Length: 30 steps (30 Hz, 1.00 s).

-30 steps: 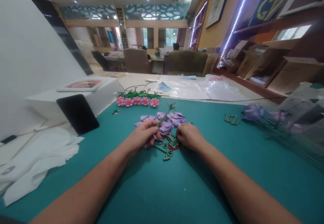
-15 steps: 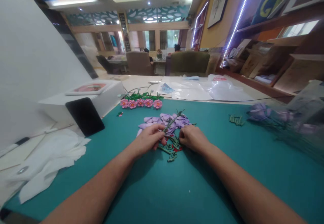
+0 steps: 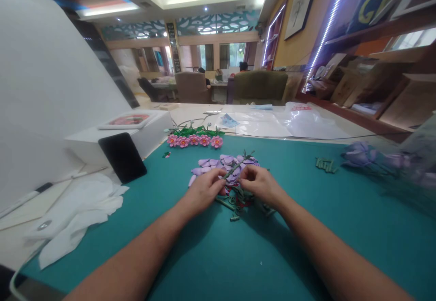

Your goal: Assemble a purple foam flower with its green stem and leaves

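Basically, left hand (image 3: 205,188) has thumb and fingers clamped on the lower end of the green stem (image 3: 233,172), which slants up over the purple petals (image 3: 206,163), leafy tip pointing away. Right hand (image 3: 261,184) is just beside the stem, thumb and forefinger close together; can't tell if a small part sits between them. Best handling, I'd say: pinch firm but low, so the tip stays free and the stem doesn't roll; bring the right fingertips in along the stem's line, not across it; steady both wrists near the green mat (image 3: 211,264); push straight, in small even pressure, since thin plastic-looking parts could bend or pop off. Loose green parts (image 3: 234,218) lie right below, so lift slightly to avoid scattering them
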### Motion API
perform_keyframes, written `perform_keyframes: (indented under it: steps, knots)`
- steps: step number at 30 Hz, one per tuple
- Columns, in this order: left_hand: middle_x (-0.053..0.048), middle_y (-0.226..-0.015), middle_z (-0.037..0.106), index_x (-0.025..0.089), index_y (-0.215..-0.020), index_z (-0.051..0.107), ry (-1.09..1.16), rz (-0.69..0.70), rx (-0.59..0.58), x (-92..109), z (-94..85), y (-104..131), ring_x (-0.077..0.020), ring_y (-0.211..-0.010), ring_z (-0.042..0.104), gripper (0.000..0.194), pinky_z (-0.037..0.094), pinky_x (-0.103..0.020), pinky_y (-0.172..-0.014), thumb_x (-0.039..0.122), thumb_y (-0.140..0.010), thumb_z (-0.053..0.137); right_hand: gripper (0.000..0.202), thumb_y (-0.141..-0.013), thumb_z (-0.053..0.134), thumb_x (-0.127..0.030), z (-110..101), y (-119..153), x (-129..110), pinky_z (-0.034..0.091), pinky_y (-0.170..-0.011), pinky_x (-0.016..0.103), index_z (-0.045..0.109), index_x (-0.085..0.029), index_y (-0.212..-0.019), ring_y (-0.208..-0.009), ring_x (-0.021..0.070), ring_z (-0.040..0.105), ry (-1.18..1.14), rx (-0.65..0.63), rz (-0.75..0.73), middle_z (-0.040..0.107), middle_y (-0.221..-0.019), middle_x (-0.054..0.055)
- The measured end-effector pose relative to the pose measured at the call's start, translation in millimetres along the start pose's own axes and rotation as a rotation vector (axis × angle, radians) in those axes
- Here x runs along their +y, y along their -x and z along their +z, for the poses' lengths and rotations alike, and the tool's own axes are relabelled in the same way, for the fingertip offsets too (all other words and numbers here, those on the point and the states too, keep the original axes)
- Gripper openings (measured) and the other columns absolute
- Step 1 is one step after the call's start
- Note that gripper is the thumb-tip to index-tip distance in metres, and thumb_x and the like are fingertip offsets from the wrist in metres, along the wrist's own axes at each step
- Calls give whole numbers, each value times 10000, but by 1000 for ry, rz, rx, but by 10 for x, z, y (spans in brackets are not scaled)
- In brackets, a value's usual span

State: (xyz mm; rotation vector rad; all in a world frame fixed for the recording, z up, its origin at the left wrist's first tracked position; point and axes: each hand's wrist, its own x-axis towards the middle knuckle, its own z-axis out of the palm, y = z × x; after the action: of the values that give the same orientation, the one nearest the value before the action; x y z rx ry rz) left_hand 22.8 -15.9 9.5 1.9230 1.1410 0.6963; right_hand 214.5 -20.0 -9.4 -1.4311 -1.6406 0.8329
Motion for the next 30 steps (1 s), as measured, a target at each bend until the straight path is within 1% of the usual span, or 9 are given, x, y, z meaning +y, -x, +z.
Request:
perform_keyframes:
  steps: [2,5,8,10,13,17,19,24,30]
  knots:
    - [25,-641,624,177,-1001,592,-56,27,25,12,0,12,-136,-584,565,236,425,-235,-577,283,-838,456,165,-625,636,-290,57,23,-38,330,-520,237,497,-201,-610,-538,108,448,-210,-32,26,510,-552,-51]
    - [30,-633,627,188,-997,587,-109,52,54,22,0,21,-145,-625,585,218,425,-235,-600,263,-845,450,207,-590,689,-302,121,57,-92,352,-531,240,517,-197,-632,-537,106,469,-440,-51,68,536,-549,-51]
    - [30,-641,635,191,-1000,589,-148,65,61,29,0,24,-141,-630,588,216,419,-231,-608,258,-857,442,262,-536,759,-294,155,74,-125,380,-557,249,583,-185,-697,-548,107,504,-599,-67,115,580,-575,-45]
    - [26,-650,643,191,-1008,592,-170,67,64,34,2,26,-140,-633,590,221,415,-229,-612,257,-863,440,301,-507,794,-308,171,78,-132,387,-565,251,618,-176,-713,-549,103,511,-649,-77,155,598,-588,-38]
    - [18,-665,656,189,-1023,597,-205,69,76,39,5,32,-141,-635,594,230,410,-230,-617,258,-867,442,306,-510,803,-349,194,85,-133,374,-540,244,638,-168,-694,-529,98,502,-656,-71,202,595,-567,-31]
    - [13,-683,671,198,-1031,607,-251,85,95,33,10,32,-144,-644,604,239,410,-232,-626,254,-870,440,293,-533,772,-386,211,102,-158,293,-452,222,622,-168,-661,-458,86,448,-593,-59,251,568,-499,-34]
    - [10,-692,678,197,-1048,609,-275,86,104,25,14,27,-147,-652,611,248,412,-235,-633,247,-868,444,290,-543,762,-395,213,110,-181,274,-434,215,612,-168,-644,-442,82,439,-566,-67,266,564,-480,-33]
    - [4,-724,692,210,-1069,611,-331,108,119,11,26,31,-156,-690,635,259,424,-242,-657,240,-874,444,288,-560,758,-401,214,116,-206,305,-436,207,597,-172,-624,-463,91,481,-536,-62,292,586,-500,-23]
    - [-11,-763,702,209,-1078,614,-357,143,116,7,31,44,-168,-725,648,265,435,-246,-658,247,-880,441,282,-582,750,-408,211,111,-155,312,-427,205,608,-171,-642,-451,84,468,-511,-77,273,580,-496,-29]
